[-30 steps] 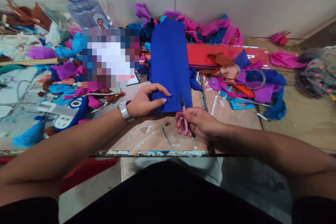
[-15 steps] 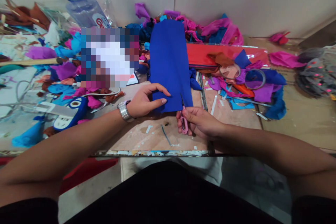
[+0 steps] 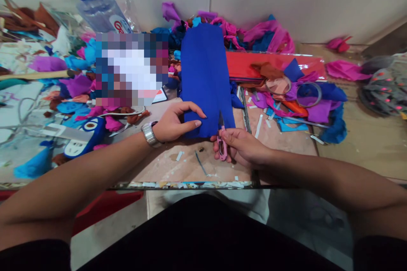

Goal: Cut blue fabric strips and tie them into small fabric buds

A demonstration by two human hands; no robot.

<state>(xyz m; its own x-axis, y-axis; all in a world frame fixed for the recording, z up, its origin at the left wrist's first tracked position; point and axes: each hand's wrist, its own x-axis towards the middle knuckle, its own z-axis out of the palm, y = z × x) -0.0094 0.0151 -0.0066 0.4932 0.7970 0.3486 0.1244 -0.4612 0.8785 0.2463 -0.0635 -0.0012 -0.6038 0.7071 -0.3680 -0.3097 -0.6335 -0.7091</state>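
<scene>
Deep-blue long rectangular sheet (image 3: pixel 206 72), paper or thin cloth, hard to tell which, at the centre of a pale, worn worktable (image 3: pixel 168 173), with the near edge towards the body and the far end among crumpled scraps by a white wall (image 3: pixel 286 0). Bare left hand (image 3: pixel 178 123) on the sheet's near left corner, thumb and forefinger parted in an open curve, the other fingers mostly hidden; silver metal-banded wristwatch (image 3: pixel 149 133) at the wrist. Bare right hand (image 3: pixel 240 144) closed around small pink-handled scissors (image 3: pixel 223 148), just beyond the sheet's near edge, with dark pointed blades aimed away from the body and over the sheet, right of its middle. Gap between the blades too small to make out.

To the right of the sheet, flat red sheets in clear plastic wrap (image 3: pixel 243 65); nearer, a tangle of pink, purple, orange and blue scraps with a clear round ring (image 3: pixel 319 91) on top. At the far right, a dark, rounded bundle with pink dots (image 3: pixel 386 87). To the left, more bright scraps, a blue-and-white power socket block (image 3: pixel 90 133) with pale cables, and a tilted clear bottle with a white cap (image 3: pixel 101 8). Between bottle and sheet, a pixelated patch, contents hidden.
</scene>
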